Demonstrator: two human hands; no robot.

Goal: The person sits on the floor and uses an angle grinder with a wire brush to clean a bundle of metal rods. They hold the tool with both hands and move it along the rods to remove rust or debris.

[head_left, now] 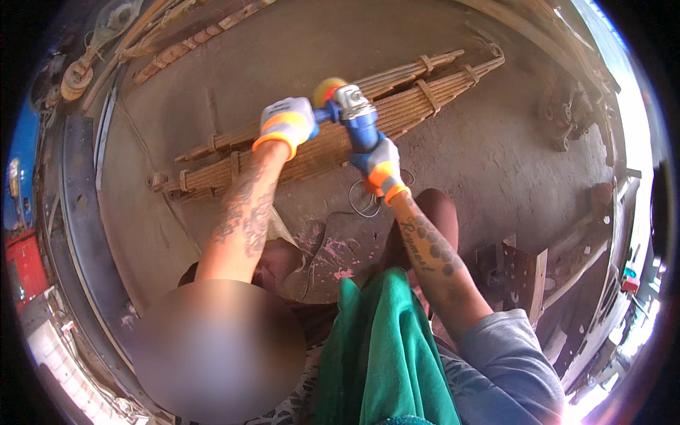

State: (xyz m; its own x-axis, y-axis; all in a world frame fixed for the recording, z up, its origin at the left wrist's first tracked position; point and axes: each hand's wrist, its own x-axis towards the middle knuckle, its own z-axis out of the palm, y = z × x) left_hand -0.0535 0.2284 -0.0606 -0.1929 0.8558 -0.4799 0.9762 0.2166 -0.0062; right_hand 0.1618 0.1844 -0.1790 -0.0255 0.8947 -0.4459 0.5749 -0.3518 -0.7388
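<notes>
A blue angle grinder (363, 127) with a silver head is in both my gloved hands. My left hand (289, 122) is closed round its side handle, and my right hand (382, 163) wraps the rear of its body. The yellow-orange disc (329, 91) looks blurred at the far side of the head. Beneath and beyond the tool lies a large rusty leaf spring pack (404, 110), with a slimmer leaf spring (397, 79) along its far side. Whether the disc touches the metal I cannot tell.
A thin cable (325, 244) runs over the floor near my knees. Dark steel rails (79, 191) stand at the left, close to a red box (27, 263). Long poles (202, 44) lie at the far left. Rusty metal parts (567, 117) sit at the right. Green cloth (386, 347) covers my lap.
</notes>
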